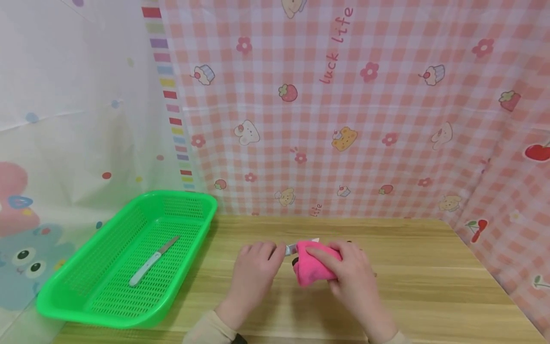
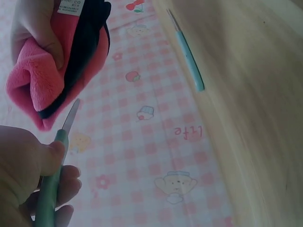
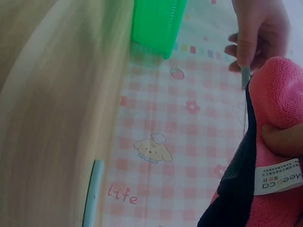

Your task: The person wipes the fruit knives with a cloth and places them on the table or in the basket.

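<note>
My left hand [image 1: 258, 267] grips a small knife by its pale green handle [image 2: 49, 194], and the blade [image 2: 72, 116] points toward a pink cloth [image 1: 313, 267]. That fuzzy cloth has a dark edge and a white printed label [image 3: 278, 177]. It is folded and bunched in my right hand [image 1: 354, 274], whose thumb presses on the pink side. In the head view the cloth covers part of the blade. Another knife with a pale blue-green handle [image 2: 191, 64] lies on the table, mostly hidden behind my right hand in the head view.
A green plastic basket [image 1: 204, 229] stands at the left of the wooden table [image 1: 429, 286]. Inside it lies a knife [image 1: 152, 263] with a pale handle. Pink checked sheeting [image 1: 266, 167] rises behind the table, with white sheeting [image 1: 86, 143] on the left.
</note>
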Demonstrator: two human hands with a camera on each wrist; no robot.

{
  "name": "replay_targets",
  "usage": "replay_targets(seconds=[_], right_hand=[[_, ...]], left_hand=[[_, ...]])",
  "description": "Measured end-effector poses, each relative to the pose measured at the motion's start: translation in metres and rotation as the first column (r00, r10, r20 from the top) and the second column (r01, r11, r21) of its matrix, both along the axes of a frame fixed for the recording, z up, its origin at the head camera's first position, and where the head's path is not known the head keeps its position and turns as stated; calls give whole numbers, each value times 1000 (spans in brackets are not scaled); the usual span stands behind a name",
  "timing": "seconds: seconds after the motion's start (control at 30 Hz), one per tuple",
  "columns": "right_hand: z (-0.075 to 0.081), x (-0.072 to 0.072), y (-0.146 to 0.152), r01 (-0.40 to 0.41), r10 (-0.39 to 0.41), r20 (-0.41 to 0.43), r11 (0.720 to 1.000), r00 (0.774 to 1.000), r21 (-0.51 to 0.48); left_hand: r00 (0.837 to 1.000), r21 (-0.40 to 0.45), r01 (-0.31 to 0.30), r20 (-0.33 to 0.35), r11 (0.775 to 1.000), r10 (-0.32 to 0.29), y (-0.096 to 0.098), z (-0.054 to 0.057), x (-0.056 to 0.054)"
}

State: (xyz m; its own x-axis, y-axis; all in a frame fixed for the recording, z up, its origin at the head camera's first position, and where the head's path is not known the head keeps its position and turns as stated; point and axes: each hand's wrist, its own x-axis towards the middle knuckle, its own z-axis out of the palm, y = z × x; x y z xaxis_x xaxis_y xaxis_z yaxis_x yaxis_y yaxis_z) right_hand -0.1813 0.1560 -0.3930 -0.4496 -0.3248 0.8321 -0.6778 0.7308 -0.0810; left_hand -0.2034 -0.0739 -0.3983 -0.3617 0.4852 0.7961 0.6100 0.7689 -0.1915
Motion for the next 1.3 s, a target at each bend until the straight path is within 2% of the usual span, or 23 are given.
replay_targets(seconds=[0.27, 0.53, 0.83, 1.3], right_hand=[[-5, -1, -4, -8, 8, -11, 1000, 1000, 29], [-6, 0, -3, 28, -26, -37, 999, 999, 47], [-6, -2, 1, 63, -61, -59, 997, 996, 35], [0, -5, 20, 161, -161, -12, 987, 987, -1]], left_hand=[[998, -12, 43, -42, 999, -43, 3, -3, 1], [995, 0, 74, -72, 997, -74, 4, -6, -1], [993, 40, 118, -30, 992, -116, 4, -8, -3], [988, 82, 148, -48, 986, -145, 1, -8, -5]])
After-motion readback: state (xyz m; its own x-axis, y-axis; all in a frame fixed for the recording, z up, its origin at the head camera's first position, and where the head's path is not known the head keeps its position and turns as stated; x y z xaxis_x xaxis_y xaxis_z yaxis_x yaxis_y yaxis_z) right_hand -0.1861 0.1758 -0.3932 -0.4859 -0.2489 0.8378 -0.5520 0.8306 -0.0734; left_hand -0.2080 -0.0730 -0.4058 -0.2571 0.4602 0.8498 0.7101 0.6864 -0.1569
